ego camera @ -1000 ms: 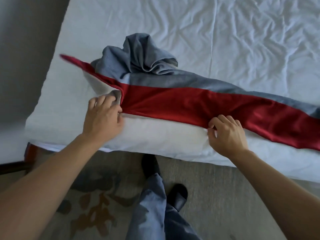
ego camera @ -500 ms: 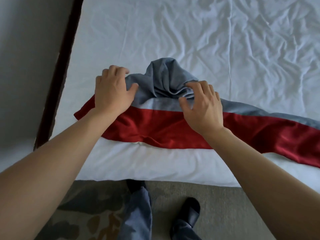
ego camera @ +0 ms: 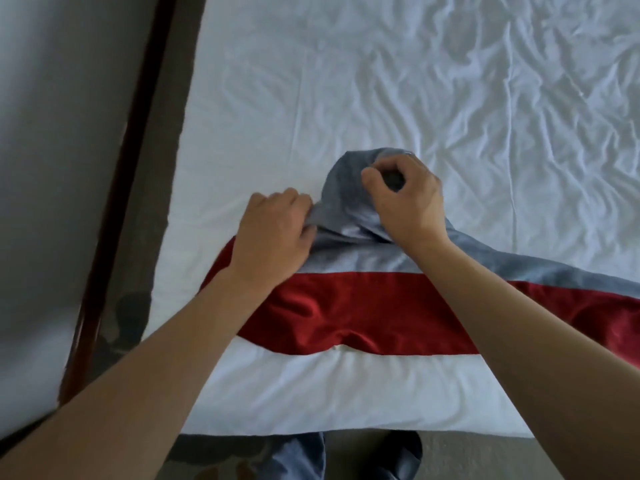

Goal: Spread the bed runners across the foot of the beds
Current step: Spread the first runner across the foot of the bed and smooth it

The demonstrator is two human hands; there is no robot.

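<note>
Gripping the runner's [ego camera: 363,306] bunched grey end on the bed [ego camera: 346,98], left hand [ego camera: 273,237] and right hand [ego camera: 408,202] curl their fingers into the cloth.

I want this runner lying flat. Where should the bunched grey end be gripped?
Grip the grey hump of the runner at its folded edges, from the foot side, as both hands do: left hand low, right hand on top.

left hand [ego camera: 273,237] pinches bed runner [ego camera: 363,306] (grey bunch) | right hand [ego camera: 408,199] grips bunch | bed [ego camera: 311,81]
</note>
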